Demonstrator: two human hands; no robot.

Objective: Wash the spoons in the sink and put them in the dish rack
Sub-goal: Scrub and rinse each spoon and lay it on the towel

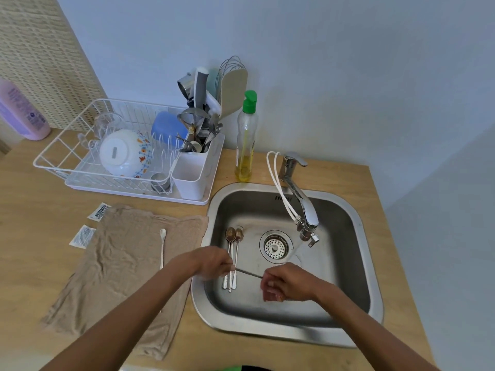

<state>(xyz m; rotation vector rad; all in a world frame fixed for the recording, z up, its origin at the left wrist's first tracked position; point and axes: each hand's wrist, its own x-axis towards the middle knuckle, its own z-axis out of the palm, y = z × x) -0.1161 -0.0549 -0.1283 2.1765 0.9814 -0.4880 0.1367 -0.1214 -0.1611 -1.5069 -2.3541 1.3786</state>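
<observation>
- Both our hands hover over the steel sink (356, 236), and between them we hold one spoon (249, 273) by its thin handle.
- Our left hand (214, 265) pinches one end of that handle with the fingertips; our right hand (285, 283) is curled, fingers pressed together, closing on the other end. The bowl of the spoon is hidden, so we cannot tell which hand has it.
- The held spoon's long axis runs left to right, from one hand to the other, slightly downward toward the right hand.
- Three more spoons (232, 259) lie on the sink floor just beyond and under our left hand, bowls pointing away from us, handles toward us, crossing nearly square under the held spoon.
- The faucet (300, 204) spout hangs ahead of our right hand, which is the nearer one to it.
- The dish rack (80, 145) with its cutlery holder (190, 172) sits well ahead and left of our left hand, so we judge that hand better placed for the drop-off.
- One white long-handled spoon (162, 247) rests on the tan towel (120, 277), left of our left hand.
</observation>
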